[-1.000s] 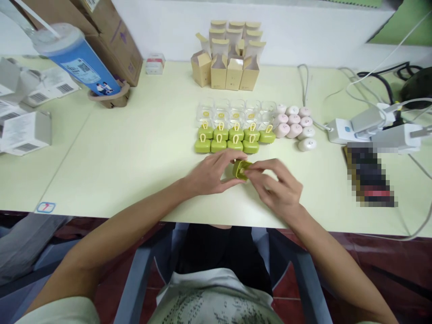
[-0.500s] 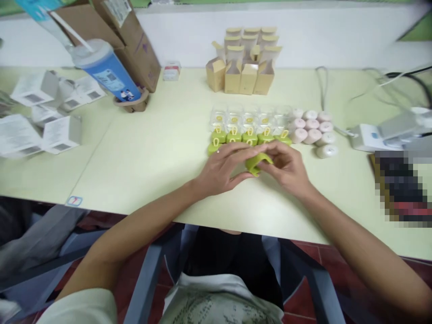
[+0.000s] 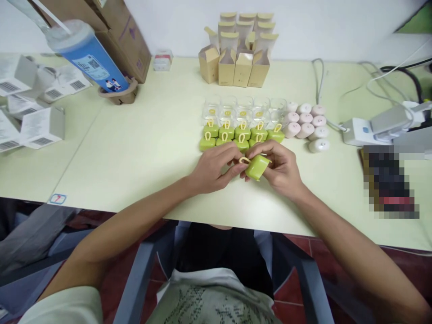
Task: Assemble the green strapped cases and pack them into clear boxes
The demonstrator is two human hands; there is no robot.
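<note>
A green plastic cap-like case [image 3: 258,167] is tilted between my hands above the table. My right hand [image 3: 282,170] grips it by its right side, fingers partly hidden behind it. The cream-yellow loop [image 3: 243,159] at its top is pinched between thumb and fingers of my left hand [image 3: 216,167]. Just beyond my hands stand two rows of similar green cases [image 3: 211,131] with yellow loops; my fingers cover part of the front row. Behind these are clear plastic cups [image 3: 228,112], some with a yellow mark. Several pale pink rounded cylinders [image 3: 306,130] are grouped to the right.
Open cardboard boxes [image 3: 227,67] stand near the wall. At left are white boxes [image 3: 43,128], a blue drink cup [image 3: 96,63] in a holder and a large carton [image 3: 130,40]. A power strip [image 3: 362,131] with cables and a blurred-out dark object [image 3: 388,180] lie right.
The green case has turned so its closed outer side shows. My left hand has drawn back from over it and now pinches its loop. The whole view has shifted slightly.
</note>
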